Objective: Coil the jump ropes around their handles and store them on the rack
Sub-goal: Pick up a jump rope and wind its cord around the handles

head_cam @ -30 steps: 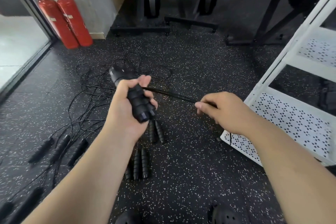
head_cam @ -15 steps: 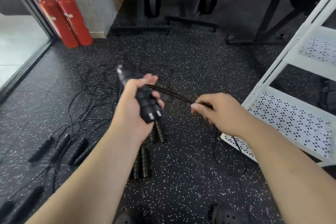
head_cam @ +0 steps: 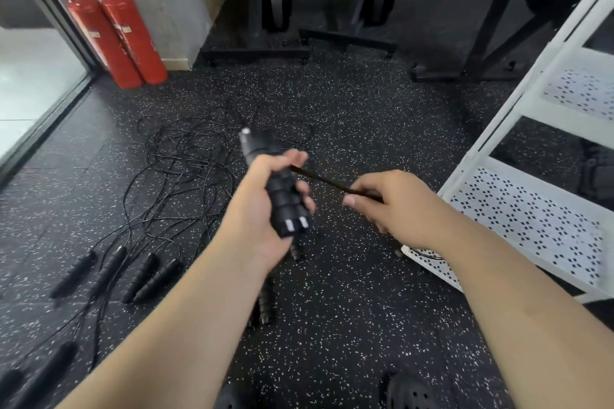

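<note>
Head view (the only one). Left hand (head_cam: 262, 209) at centre of frame, grip wrapped round a pair of black handles (head_cam: 282, 199) held together and tilted: one end points up toward the top of the frame, the two capped ends point down toward the camera. A taut stretch of black rope (head_cam: 324, 180) runs from the handles rightward to the right hand (head_cam: 402, 206), grip pinching it between thumb and fingers (rope blurred past the thumb). White perforated rack (head_cam: 531, 222) at the right edge, its lower shelf just beside the right hand. On the speckled floor (head_cam: 349, 129): loose rope tangle (head_cam: 186, 169) centre left, spare handles (head_cam: 133, 272) lower left, a few partly hidden under the left forearm. Two red fire extinguishers (head_cam: 116, 33) upper left.
</note>
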`<action>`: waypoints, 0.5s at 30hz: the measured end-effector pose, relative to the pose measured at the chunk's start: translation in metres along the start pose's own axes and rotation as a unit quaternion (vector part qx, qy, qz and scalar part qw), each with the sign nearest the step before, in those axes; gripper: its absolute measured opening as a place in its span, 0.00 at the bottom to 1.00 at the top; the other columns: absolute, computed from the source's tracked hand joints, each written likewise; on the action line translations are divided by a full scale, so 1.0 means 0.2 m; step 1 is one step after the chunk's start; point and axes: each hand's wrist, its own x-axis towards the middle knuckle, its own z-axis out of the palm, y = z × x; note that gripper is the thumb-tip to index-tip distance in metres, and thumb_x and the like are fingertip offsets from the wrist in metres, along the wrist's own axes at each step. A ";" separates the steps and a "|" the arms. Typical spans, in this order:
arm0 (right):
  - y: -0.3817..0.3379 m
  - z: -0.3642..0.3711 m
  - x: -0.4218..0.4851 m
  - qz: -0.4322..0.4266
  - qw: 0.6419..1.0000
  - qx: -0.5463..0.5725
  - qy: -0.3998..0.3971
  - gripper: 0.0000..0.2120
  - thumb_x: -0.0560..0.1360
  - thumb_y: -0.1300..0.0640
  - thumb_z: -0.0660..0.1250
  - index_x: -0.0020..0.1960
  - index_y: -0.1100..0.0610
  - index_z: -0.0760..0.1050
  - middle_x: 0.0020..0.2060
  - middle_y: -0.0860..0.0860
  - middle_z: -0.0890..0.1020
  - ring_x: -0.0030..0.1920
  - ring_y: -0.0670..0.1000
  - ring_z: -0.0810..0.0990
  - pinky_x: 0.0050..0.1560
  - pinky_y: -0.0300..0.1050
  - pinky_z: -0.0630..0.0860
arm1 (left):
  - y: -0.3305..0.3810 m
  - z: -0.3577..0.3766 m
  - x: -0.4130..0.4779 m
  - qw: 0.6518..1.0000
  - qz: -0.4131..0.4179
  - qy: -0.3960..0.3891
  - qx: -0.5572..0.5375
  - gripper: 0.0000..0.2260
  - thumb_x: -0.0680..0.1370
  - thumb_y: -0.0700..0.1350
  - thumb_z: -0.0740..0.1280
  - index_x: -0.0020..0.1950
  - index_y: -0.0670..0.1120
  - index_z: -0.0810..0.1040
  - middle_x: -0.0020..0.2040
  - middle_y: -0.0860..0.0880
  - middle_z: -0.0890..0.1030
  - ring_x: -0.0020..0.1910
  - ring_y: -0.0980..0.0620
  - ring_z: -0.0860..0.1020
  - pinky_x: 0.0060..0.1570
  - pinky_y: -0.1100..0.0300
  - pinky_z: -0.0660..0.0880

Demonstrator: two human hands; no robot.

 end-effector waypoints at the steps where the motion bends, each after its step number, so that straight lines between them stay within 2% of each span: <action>1: 0.01 -0.02 -0.01 0.015 1.000 -0.002 -0.006 0.08 0.85 0.45 0.67 0.49 0.44 0.82 0.31 0.45 0.83 0.29 0.45 0.80 0.35 0.48 0.79 | 0.04 -0.02 0.02 1.000 0.013 0.012 -0.019 0.30 0.71 0.43 0.73 0.73 0.41 0.75 0.67 0.43 0.84 0.36 0.54 0.77 0.38 0.58 0.75; 4: 0.04 -0.09 -0.03 0.036 0.999 -0.010 0.001 0.08 0.84 0.46 0.67 0.49 0.44 0.83 0.32 0.41 0.83 0.30 0.43 0.82 0.37 0.43 0.77 | 0.13 -0.08 0.04 0.998 0.030 0.029 -0.047 0.20 0.76 0.44 0.70 0.68 0.44 0.77 0.60 0.47 0.85 0.36 0.54 0.76 0.36 0.59 0.75; 6: 0.04 -0.12 -0.04 0.047 0.999 -0.007 -0.004 0.09 0.84 0.45 0.68 0.47 0.45 0.83 0.34 0.43 0.85 0.32 0.45 0.84 0.39 0.45 0.80 | 0.14 -0.09 0.05 0.998 0.035 0.034 -0.049 0.16 0.79 0.44 0.68 0.66 0.45 0.77 0.59 0.48 0.84 0.36 0.55 0.76 0.37 0.60 0.74; 8: 0.05 -0.13 -0.04 0.068 0.998 -0.006 -0.008 0.11 0.84 0.45 0.68 0.45 0.46 0.83 0.34 0.45 0.86 0.32 0.46 0.85 0.40 0.47 0.82 | 0.14 -0.08 0.05 0.998 0.039 0.033 -0.047 0.16 0.79 0.45 0.68 0.67 0.45 0.77 0.62 0.49 0.84 0.36 0.54 0.76 0.37 0.59 0.75; 10: 0.06 -0.14 -0.04 0.085 0.996 -0.025 0.031 0.13 0.84 0.43 0.67 0.44 0.46 0.83 0.33 0.47 0.84 0.31 0.49 0.84 0.37 0.47 0.80 | 0.13 -0.07 0.04 0.999 0.034 0.030 -0.021 0.20 0.79 0.44 0.68 0.71 0.43 0.78 0.66 0.46 0.84 0.36 0.54 0.77 0.37 0.58 0.76; 13: 0.10 -0.16 -0.03 0.095 0.982 -0.086 0.141 0.14 0.84 0.41 0.65 0.47 0.47 0.83 0.31 0.48 0.81 0.33 0.51 0.80 0.34 0.47 0.73 | 0.13 -0.07 0.03 0.991 -0.007 0.051 0.123 0.20 0.78 0.43 0.71 0.70 0.42 0.79 0.65 0.38 0.84 0.36 0.51 0.80 0.37 0.55 0.79; 15: 0.14 -0.17 -0.03 0.115 0.973 -0.125 0.155 0.14 0.84 0.40 0.65 0.50 0.47 0.84 0.34 0.47 0.83 0.37 0.50 0.81 0.37 0.49 0.78 | 0.12 -0.07 0.01 0.964 -0.027 0.054 0.258 0.17 0.78 0.42 0.72 0.67 0.43 0.80 0.59 0.39 0.87 0.36 0.49 0.81 0.37 0.54 0.79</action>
